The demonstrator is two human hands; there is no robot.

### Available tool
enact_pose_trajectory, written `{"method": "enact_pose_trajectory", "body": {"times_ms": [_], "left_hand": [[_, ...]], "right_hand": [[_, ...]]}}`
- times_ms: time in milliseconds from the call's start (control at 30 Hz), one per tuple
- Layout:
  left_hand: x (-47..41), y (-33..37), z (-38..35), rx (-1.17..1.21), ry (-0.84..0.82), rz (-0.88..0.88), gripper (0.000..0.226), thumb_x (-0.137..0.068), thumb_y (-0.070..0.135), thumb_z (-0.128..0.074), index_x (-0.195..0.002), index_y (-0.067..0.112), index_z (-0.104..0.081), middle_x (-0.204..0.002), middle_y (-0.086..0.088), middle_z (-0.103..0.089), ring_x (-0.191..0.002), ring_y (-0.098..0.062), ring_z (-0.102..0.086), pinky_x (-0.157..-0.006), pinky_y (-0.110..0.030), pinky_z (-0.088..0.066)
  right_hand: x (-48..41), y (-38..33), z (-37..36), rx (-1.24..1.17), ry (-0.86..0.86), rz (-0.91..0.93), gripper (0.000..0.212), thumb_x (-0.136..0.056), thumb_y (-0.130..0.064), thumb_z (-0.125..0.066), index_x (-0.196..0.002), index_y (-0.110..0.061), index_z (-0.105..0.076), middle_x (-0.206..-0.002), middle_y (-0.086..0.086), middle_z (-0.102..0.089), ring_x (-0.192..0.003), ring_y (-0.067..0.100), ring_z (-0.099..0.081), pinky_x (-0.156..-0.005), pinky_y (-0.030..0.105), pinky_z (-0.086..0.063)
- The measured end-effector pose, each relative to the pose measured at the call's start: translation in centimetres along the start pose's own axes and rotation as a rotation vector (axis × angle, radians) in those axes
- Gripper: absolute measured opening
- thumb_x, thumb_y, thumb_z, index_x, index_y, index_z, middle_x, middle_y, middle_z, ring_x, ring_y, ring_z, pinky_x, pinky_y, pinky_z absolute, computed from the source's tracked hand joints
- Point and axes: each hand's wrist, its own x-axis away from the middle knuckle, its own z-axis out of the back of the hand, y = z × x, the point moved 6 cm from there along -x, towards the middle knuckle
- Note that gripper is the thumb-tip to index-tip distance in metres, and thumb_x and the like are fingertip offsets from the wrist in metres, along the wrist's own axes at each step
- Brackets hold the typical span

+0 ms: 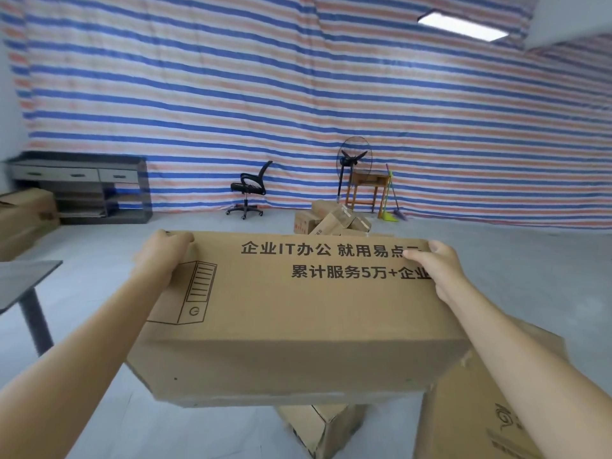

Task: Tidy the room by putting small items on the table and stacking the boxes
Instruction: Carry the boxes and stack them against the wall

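Two hands hold one large carton [298,309], shut, contents unseen, raised in front of the person in the open middle of the room. Its printed face is up, with black characters and an outline drawing of a computer tower. Left hand [162,256]: fingers curled over the far left corner, gripping. Right hand [437,270]: thumb on the top face and covering the end of the print, clasping the right end, remaining fingers hidden behind the edge. Directly below: one smaller carton [324,425], its top hidden by the held one; contact between them cannot be told. At the person's right: one further carton [480,409], partly covered by the forearm and cut off by the frame. Left: corner of a grey table [23,283], cut off. Beyond it: brown box [26,220], cut off, beside a grey drawer unit [79,183]. Far floor: a tumbled pile of small cartons [331,220], all shut, count unclear. Behind that: office chair [248,193], pedestal fan [354,160], small wooden table [367,187], broom [394,197], all against the striped tarpaulin [298,94].
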Motion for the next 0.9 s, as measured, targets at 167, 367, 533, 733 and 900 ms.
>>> {"method": "enact_pose_trajectory", "body": {"times_ms": [167, 367, 533, 733, 900], "left_hand": [[-8.2, -1.5, -0.9, 0.038, 0.0, 0.029, 0.055, -0.088, 0.042, -0.052, -0.132, 0.011, -0.042, -0.123, -0.021, -0.05, -0.117, -0.039, -0.044, -0.1, -0.052, -0.04], [-18.4, -4.8, -1.9, 0.028, -0.018, 0.1, 0.047, -0.086, 0.039, -0.054, -0.12, 0.007, -0.052, -0.121, -0.019, -0.053, -0.119, -0.04, -0.042, -0.102, -0.051, -0.037], [-23.8, -8.7, -2.6, -0.154, -0.021, 0.118, 0.049, -0.087, 0.042, -0.039, -0.119, 0.007, -0.052, -0.123, -0.022, -0.052, -0.122, -0.038, -0.038, -0.097, -0.043, -0.031], [-26.7, -11.7, -3.2, -0.297, 0.047, 0.177, 0.06, -0.094, 0.049, -0.033, -0.129, 0.001, -0.04, -0.13, -0.027, -0.041, -0.128, -0.036, -0.027, -0.099, -0.047, -0.029], [-32.7, -14.7, -3.5, -0.363, 0.026, 0.267, 0.071, -0.085, 0.062, -0.031, -0.127, 0.007, -0.048, -0.13, -0.026, -0.046, -0.127, -0.037, -0.031, -0.101, -0.046, -0.028]], "right_hand": [[-4.3, 0.7, -6.2, 0.045, -0.034, -0.016, 0.04, -0.087, -0.008, -0.061, -0.125, -0.004, -0.048, -0.111, 0.009, -0.057, -0.072, 0.013, -0.054, -0.071, 0.032, -0.045], [-11.8, 2.0, -16.6, 0.23, -0.105, -0.123, 0.069, -0.081, -0.019, -0.067, -0.141, -0.014, -0.033, -0.133, 0.011, -0.052, -0.11, 0.028, -0.056, -0.091, 0.044, -0.05], [-14.8, 5.9, -24.0, 0.222, -0.073, -0.19, 0.069, -0.085, -0.011, -0.06, -0.145, -0.014, -0.025, -0.142, 0.012, -0.039, -0.119, 0.029, -0.048, -0.086, 0.036, -0.044], [-17.5, 11.3, -31.1, 0.227, -0.04, -0.286, 0.063, -0.083, -0.009, -0.056, -0.141, -0.015, -0.032, -0.128, 0.011, -0.05, -0.1, 0.026, -0.052, -0.075, 0.036, -0.049], [-22.0, 13.2, -37.9, 0.267, -0.122, -0.319, 0.059, -0.085, -0.011, -0.054, -0.14, -0.012, -0.033, -0.109, 0.005, -0.048, -0.086, 0.021, -0.051, -0.066, 0.034, -0.047]]}}
